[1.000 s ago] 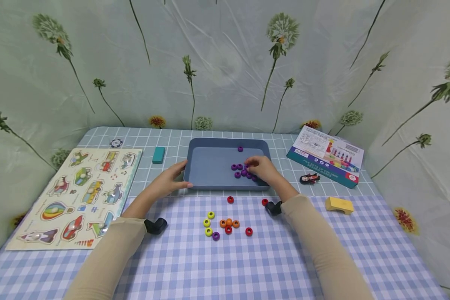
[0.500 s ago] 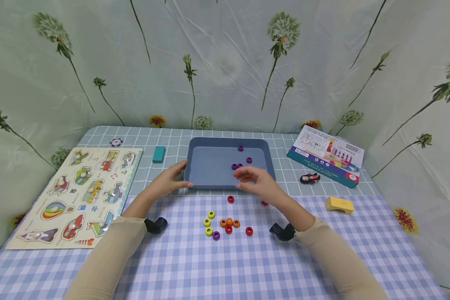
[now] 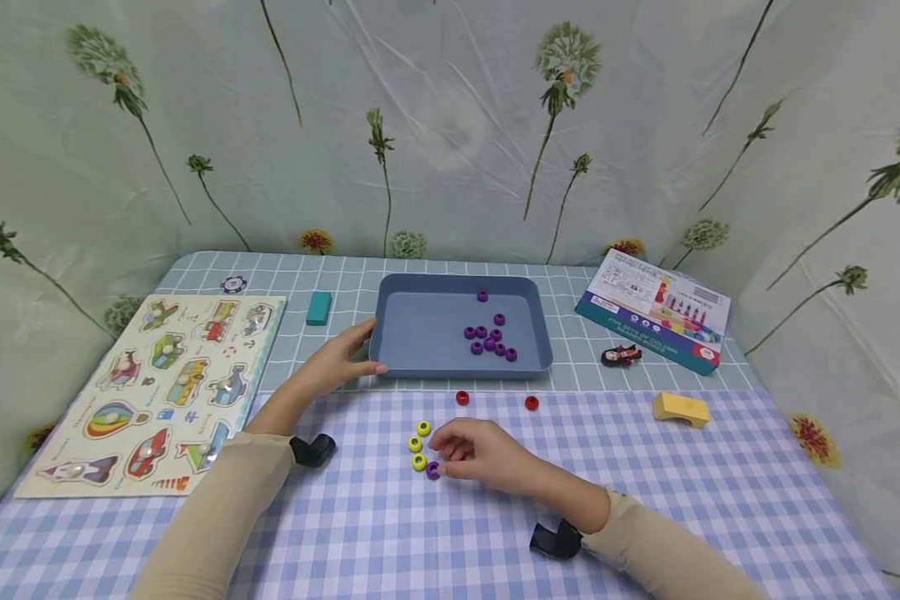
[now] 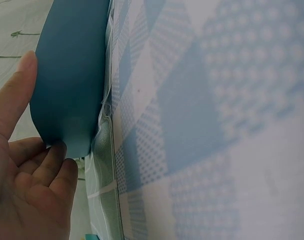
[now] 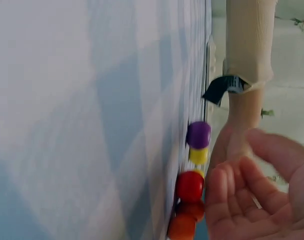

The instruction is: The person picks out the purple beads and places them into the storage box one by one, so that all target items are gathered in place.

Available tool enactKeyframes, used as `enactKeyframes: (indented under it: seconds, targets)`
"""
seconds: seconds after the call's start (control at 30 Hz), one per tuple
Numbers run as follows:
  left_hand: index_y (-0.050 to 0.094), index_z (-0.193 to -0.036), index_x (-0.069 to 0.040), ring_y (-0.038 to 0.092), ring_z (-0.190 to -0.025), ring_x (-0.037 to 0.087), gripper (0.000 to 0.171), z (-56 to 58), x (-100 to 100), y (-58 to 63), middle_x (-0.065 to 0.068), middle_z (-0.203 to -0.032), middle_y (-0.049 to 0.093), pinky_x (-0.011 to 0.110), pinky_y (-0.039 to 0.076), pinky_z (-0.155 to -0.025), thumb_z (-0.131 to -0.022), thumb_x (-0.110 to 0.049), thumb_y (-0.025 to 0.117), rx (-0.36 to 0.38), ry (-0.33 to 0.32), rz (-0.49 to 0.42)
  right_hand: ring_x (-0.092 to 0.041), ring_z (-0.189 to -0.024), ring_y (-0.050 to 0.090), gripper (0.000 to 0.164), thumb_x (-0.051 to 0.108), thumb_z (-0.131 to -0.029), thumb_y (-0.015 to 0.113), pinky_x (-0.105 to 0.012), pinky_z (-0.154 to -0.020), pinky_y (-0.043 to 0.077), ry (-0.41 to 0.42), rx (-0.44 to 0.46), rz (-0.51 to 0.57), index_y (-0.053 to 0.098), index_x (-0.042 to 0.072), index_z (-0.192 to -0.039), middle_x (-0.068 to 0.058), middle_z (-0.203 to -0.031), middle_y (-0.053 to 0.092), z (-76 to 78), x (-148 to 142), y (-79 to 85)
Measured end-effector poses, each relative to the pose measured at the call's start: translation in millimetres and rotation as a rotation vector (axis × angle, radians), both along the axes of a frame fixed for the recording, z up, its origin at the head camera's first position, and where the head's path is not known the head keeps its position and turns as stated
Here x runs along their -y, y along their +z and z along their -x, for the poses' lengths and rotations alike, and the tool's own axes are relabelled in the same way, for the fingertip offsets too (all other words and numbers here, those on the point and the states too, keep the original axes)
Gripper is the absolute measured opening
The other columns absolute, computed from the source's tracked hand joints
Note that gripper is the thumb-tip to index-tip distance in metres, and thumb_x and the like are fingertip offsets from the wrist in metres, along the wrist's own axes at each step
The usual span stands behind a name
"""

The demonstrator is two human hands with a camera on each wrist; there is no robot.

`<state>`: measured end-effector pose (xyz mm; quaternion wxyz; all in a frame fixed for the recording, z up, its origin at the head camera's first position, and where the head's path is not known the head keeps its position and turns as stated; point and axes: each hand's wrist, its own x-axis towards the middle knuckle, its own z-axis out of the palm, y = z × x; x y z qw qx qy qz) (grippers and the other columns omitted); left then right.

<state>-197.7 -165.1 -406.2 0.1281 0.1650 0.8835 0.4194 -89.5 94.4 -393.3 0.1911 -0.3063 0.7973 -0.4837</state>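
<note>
My left hand (image 3: 330, 360) holds the blue-grey tray (image 3: 420, 333) at its near left corner. In the left wrist view, thumb and curled fingers touch the tray's wall (image 4: 69, 70). Several purple beads (image 3: 490, 343) lie in the tray's right half. My right hand (image 3: 487, 457) hovers low over the checked cloth, fingers loosely bent and thumb apart, holding nothing visible. Close to its fingertips are a purple bead (image 3: 432, 471) and yellow beads (image 3: 416, 444). In the right wrist view a red bead (image 5: 190, 185) and orange beads (image 5: 182, 227) sit beside the hand, which hides them from the head view.
Two red beads (image 3: 462, 397) lie in front of the tray. A picture puzzle board (image 3: 157, 396) is at left, near a teal block (image 3: 318, 308) and a poker chip (image 3: 234, 285). At right are a bead-set box (image 3: 656, 308), a small figurine (image 3: 621, 356) and a yellow arch block (image 3: 680, 410).
My right hand has left the purple beads in the tray and moved down and left to the loose beads on the cloth. My left hand has stayed at the tray's corner.
</note>
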Motion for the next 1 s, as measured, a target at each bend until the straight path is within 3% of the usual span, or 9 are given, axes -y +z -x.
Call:
enactKeyframes:
  seconds: [0.13, 0.33, 0.57, 0.7, 0.9, 1.0]
  targets:
    - [0.012, -0.134, -0.01, 0.018, -0.12, 0.028, 0.085, 0.0, 0, 0.1, 0.01, -0.136, 0.012, 0.041, 0.023, -0.095, -0.071, -0.034, 0.063, -0.003, -0.002, -0.001, -0.007, -0.069, 0.05, 0.021, 0.01, -0.071, 0.064, -0.016, -0.059, 0.045, 0.024, -0.084, -0.066, 0.058, 0.009, -0.092, 0.002, -0.079, 0.055, 2.4, 3, -10.8]
    - [0.012, -0.134, -0.01, 0.018, -0.12, 0.028, 0.084, -0.1, 0, 0.1, 0.009, -0.136, 0.012, 0.04, 0.023, -0.095, -0.071, -0.032, 0.063, 0.004, -0.004, -0.008, -0.005, -0.071, 0.048, 0.018, 0.014, -0.073, 0.063, -0.012, -0.061, 0.042, 0.116, -0.239, -0.17, 0.06, 0.012, -0.091, 0.007, -0.082, 0.054, 3.9, 7, -13.2]
    - [0.012, -0.134, -0.011, 0.018, -0.12, 0.028, 0.083, -0.2, 0, 0.0, 0.009, -0.136, 0.012, 0.041, 0.023, -0.095, -0.072, -0.033, 0.062, 0.005, 0.0, 0.007, -0.001, -0.077, 0.047, 0.016, 0.013, -0.074, 0.061, -0.011, -0.066, 0.04, 0.149, -0.318, -0.241, 0.061, 0.014, -0.09, 0.01, -0.086, 0.055, 2.7, 9, -11.0]
    - [0.012, -0.134, -0.012, 0.018, -0.12, 0.028, 0.085, -0.5, 1, -0.1, 0.008, -0.136, 0.012, 0.04, 0.023, -0.095, -0.071, -0.037, 0.062, 0.006, 0.002, 0.014, -0.003, -0.072, 0.047, 0.015, 0.013, -0.074, 0.061, -0.012, -0.062, 0.041, 0.136, -0.284, -0.216, 0.061, 0.014, -0.089, 0.01, -0.084, 0.054, 2.8, 9, -8.5]
    - [0.012, -0.134, -0.012, 0.019, -0.12, 0.028, 0.089, -1.2, 1, 0.2, 0.007, -0.136, 0.012, 0.039, 0.023, -0.095, -0.067, -0.044, 0.061, 0.007, -0.003, 0.003, -0.004, -0.069, 0.05, 0.018, 0.01, -0.074, 0.061, -0.017, -0.057, 0.046, 0.025, -0.11, -0.084, 0.06, 0.01, -0.092, 0.008, -0.082, 0.054, 11.2, 3, 3.7]
    - [0.012, -0.134, -0.012, 0.019, -0.12, 0.028, 0.088, -0.6, 1, 0.2, 0.007, -0.136, 0.012, 0.039, 0.023, -0.095, -0.068, -0.042, 0.062, 0.01, 0.0, 0.0, -0.011, -0.072, 0.052, 0.019, 0.002, -0.073, 0.059, -0.023, -0.062, 0.047, -0.045, -0.073, -0.001, 0.059, 0.005, -0.092, 0.0, -0.085, 0.056, 20.6, -2, 22.3]
